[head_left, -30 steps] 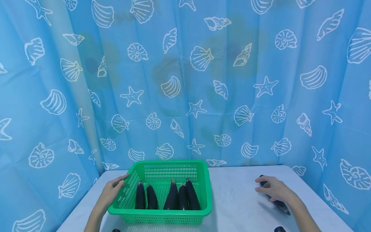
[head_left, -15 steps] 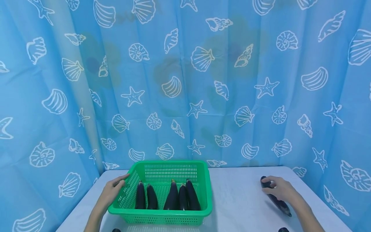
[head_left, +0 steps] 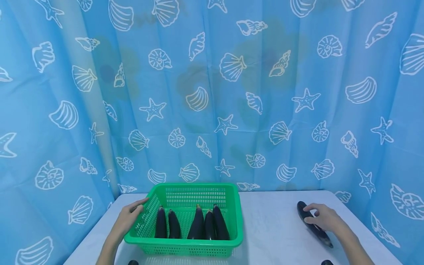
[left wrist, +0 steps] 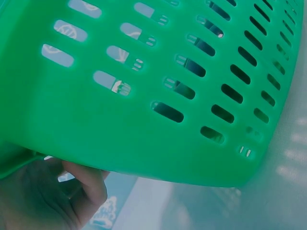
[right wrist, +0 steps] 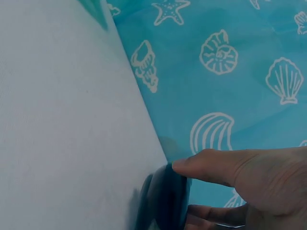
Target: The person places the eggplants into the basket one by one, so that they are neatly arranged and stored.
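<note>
A green plastic basket [head_left: 185, 250] holds several dark purple eggplants [head_left: 197, 224], lying side by side. My left hand [head_left: 127, 219] grips its left rim; in the left wrist view that hand [left wrist: 57, 196] has curled fingers under the rim, with the fingertips partly hidden. To the right, a single eggplant [head_left: 304, 211] lies slantwise on the white table. Over its middle is my right hand [head_left: 324, 219], fingers loosely bent. In the right wrist view, the thumb of the right hand [right wrist: 240, 187] touches the near edge of the eggplant [right wrist: 168, 196] without wrapping round it.
The white tabletop [head_left: 265, 228] spans the space between basket and right hand. Dark rounded ends [head_left: 327, 262] show at the bottom edge, another [head_left: 133, 262] below the basket. A blue shell-print curtain [head_left: 212, 110] encloses the back and sides.
The eggplant under my right hand has come down flat on the table. My right fingers have loosened and drawn back to the right. The left hand and basket stay put.
</note>
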A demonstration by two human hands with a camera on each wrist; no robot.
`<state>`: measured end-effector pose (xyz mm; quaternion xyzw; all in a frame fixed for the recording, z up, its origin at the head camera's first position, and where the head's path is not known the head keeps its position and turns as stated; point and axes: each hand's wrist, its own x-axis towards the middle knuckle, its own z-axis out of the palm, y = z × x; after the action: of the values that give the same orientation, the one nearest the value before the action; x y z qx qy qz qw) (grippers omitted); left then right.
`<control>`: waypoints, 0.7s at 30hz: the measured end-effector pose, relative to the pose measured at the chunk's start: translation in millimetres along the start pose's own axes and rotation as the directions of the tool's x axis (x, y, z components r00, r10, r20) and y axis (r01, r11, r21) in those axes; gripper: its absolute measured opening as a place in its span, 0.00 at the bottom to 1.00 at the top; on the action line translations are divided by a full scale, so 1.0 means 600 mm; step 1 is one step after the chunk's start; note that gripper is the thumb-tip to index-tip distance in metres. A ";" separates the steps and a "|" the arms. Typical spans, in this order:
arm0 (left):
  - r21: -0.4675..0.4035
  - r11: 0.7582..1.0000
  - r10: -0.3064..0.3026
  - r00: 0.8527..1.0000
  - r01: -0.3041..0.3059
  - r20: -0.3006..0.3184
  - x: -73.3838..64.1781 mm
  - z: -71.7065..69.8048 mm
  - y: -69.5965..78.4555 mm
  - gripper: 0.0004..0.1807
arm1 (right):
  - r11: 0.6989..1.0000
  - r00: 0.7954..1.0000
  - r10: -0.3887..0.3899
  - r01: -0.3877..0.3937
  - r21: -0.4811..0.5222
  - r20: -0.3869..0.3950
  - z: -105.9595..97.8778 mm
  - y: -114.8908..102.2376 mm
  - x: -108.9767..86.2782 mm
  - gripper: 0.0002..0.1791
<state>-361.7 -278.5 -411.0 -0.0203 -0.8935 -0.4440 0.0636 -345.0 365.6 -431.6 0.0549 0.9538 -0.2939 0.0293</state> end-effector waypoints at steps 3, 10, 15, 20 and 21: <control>0.007 1.000 -0.001 1.000 0.001 -0.004 0.000 0.000 0.001 0.25 | 1.000 1.000 -0.005 0.005 0.009 0.012 0.001 0.004 0.003 0.29; 0.004 1.000 -0.005 1.000 0.005 -0.005 0.000 -0.001 0.002 0.25 | 0.999 0.998 -0.022 0.020 0.027 0.056 0.000 -0.002 0.000 0.25; -0.007 1.000 0.002 1.000 -0.002 -0.001 -0.003 -0.002 0.001 0.25 | 1.000 0.994 -0.011 0.009 0.019 0.112 0.002 -0.011 -0.002 0.24; -0.005 1.000 0.009 1.000 -0.009 -0.001 -0.004 -0.001 0.001 0.25 | 1.000 0.989 -0.009 0.007 0.017 0.146 0.004 -0.018 -0.005 0.27; -0.004 1.000 0.009 1.000 -0.009 -0.002 -0.004 -0.001 0.001 0.25 | 1.000 0.989 -0.014 0.012 0.017 0.150 0.005 -0.019 -0.006 0.27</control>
<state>-359.4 -278.2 -410.4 -0.0239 -0.8925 -0.4455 0.0662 -342.8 354.3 -427.4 0.0268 0.9468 -0.3050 0.0986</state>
